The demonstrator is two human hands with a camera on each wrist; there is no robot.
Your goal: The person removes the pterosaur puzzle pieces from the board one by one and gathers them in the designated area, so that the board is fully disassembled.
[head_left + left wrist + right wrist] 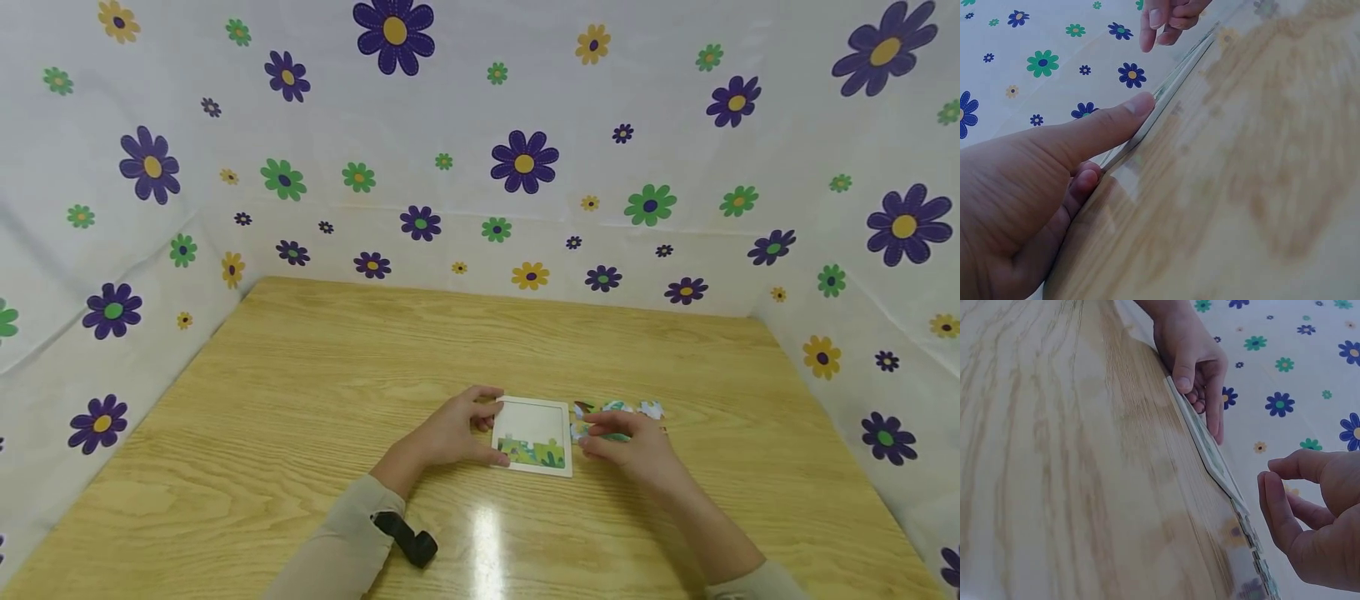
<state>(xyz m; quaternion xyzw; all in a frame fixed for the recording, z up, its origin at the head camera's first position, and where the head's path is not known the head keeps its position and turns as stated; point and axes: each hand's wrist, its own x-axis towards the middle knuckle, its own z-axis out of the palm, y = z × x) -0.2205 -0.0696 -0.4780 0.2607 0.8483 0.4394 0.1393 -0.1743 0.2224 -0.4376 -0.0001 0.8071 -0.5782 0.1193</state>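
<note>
A square puzzle tray [567,442] with a pale rim lies flat on the table. Green joined puzzle pieces [528,452] fill its lower part; above them the pale base shows. My left hand [453,429] grips the tray's left edge, thumb at the near corner and index finger at the far one. Colourful loose puzzle pieces [651,409] lie just right of the tray, partly hidden by my right hand [637,450]. That hand hovers over them with bent fingers, thumb and fingertips close. In the right wrist view, nothing shows between the fingertips of the right hand [1316,515].
The wood-grain table [337,358] spreads around the tray. A white cloth [465,117] with printed flowers stands behind it and on both sides. A black strap [408,540] hangs from the left sleeve [341,533].
</note>
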